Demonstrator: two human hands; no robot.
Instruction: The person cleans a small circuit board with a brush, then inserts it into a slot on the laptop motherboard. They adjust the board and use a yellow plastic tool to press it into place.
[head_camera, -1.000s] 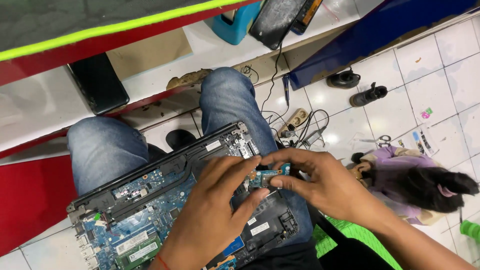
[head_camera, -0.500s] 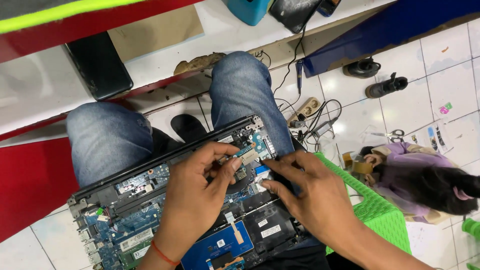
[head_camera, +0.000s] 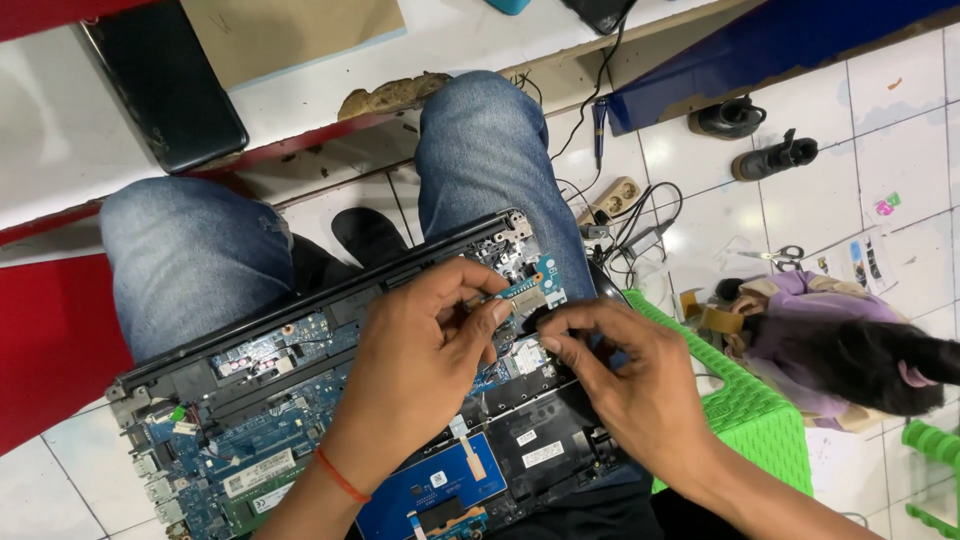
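White floor tiles (head_camera: 900, 150) lie under cables (head_camera: 625, 225), shoes (head_camera: 765, 160) and green stool (head_camera: 745, 405).

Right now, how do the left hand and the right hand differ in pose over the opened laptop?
The left hand reaches from lower left, fingers curled, thumb and forefinger pinched beside the small blue board; it wears an orange wrist band. The right hand comes from lower right, bare-wristed, fingertips pressed lower down. Both meet over the opened laptop.
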